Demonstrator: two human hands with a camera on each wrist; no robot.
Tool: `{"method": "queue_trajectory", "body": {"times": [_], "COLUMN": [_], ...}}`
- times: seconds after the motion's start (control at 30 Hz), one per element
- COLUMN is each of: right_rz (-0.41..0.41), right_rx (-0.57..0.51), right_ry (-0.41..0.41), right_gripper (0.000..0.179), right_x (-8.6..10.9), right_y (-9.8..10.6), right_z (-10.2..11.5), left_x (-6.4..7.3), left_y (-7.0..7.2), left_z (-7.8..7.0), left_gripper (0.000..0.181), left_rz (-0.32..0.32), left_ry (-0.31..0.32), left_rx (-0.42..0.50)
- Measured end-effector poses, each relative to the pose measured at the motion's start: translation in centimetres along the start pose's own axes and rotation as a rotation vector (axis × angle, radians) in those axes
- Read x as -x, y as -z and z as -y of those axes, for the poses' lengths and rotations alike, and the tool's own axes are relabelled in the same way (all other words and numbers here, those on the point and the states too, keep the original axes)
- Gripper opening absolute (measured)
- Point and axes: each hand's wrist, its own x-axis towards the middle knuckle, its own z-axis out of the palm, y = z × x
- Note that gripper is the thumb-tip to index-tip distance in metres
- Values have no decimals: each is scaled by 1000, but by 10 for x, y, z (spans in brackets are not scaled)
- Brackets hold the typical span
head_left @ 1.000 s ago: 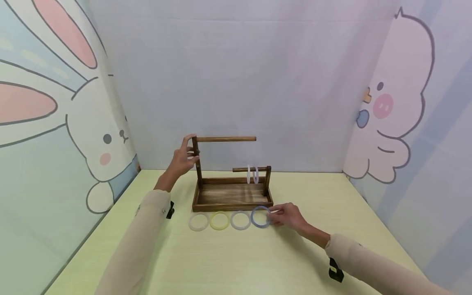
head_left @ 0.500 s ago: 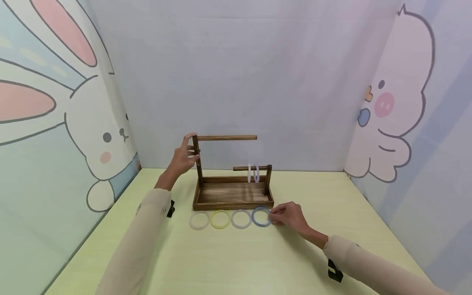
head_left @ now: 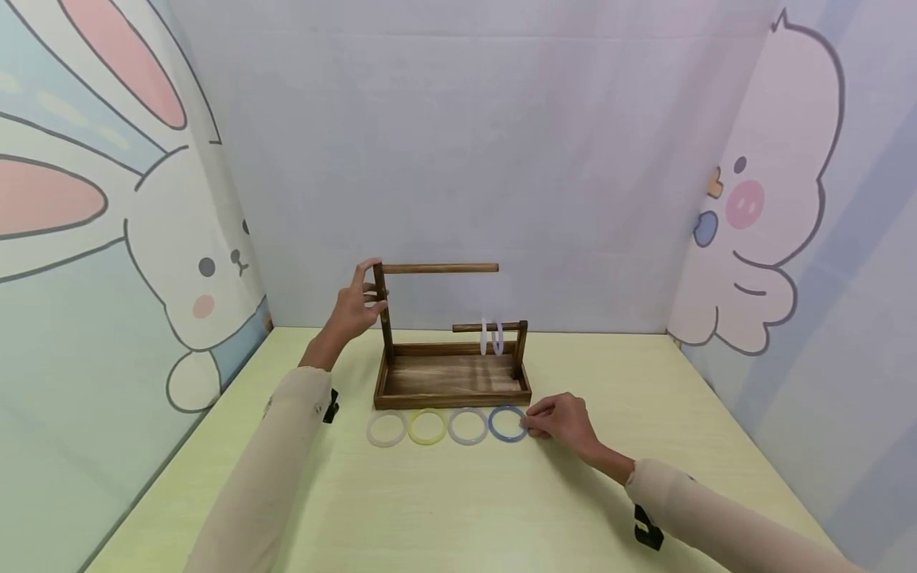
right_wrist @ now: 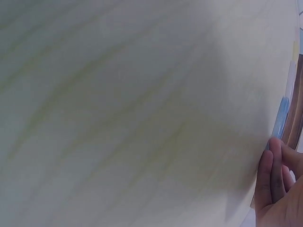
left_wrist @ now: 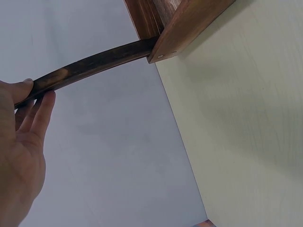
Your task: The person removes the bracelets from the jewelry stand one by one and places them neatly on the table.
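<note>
My left hand (head_left: pixel 353 312) grips the tall upright post (head_left: pixel 388 334) of a dark wooden rack near its top. In the left wrist view the thumb and fingers lie on either side of that post (left_wrist: pixel 94 64). On the table in front of the rack, my right hand (head_left: pixel 567 423) pinches the right edge of a blue bangle (head_left: pixel 491 428). The right wrist view has the blue bangle (right_wrist: pixel 281 116) edge-on at the fingertips. Left of it lie a pale lavender bangle (head_left: pixel 469 442), a yellow bangle (head_left: pixel 427 442) and a whitish bangle (head_left: pixel 369 432) in a row.
A white bangle (head_left: pixel 483 338) and a purple bangle (head_left: pixel 500 342) hang on the rack's short lower bar (head_left: pixel 466 328). Above is a longer bar (head_left: pixel 440 269) with its free end to the right. The rack's tray base (head_left: pixel 451 400) stands behind the row.
The blue bangle's far edge, raised a little earlier, is lower now. My right fingers have closed together at its edge. The left hand keeps its place on the post.
</note>
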Motion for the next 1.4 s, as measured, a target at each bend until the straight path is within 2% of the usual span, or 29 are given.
{"method": "queue_trajectory", "body": {"times": [0.3, 0.53, 0.67, 0.77, 1.0, 1.23, 1.4], "right_rz": [5, -40, -32, -38, -91, -123, -172], "right_rx": [4, 99, 58, 88, 184, 125, 113], "right_ry": [-7, 25, 23, 48, 167, 160, 200], "right_gripper": [7, 6, 8, 10, 16, 16, 21], "right_x": [-3, -8, -16, -22, -33, -46, -52], "right_y": [-1, 2, 1, -2, -12, -20, -21], "right_z": [0, 14, 22, 28, 42, 55, 61], "left_x": [0, 1, 2, 3, 3, 2, 0], "left_y": [1, 2, 4, 5, 5, 2, -1], "left_z": [3, 1, -1, -2, -1, 2, 2], "left_gripper": [87, 85, 85, 85, 87, 88, 87], "left_rz": [-11, -11, -15, -19, -16, -17, -11], "left_ry": [-19, -18, -15, -8, -14, -22, -11], "left_rx": [-3, -7, -6, -6, -11, -7, -5]}}
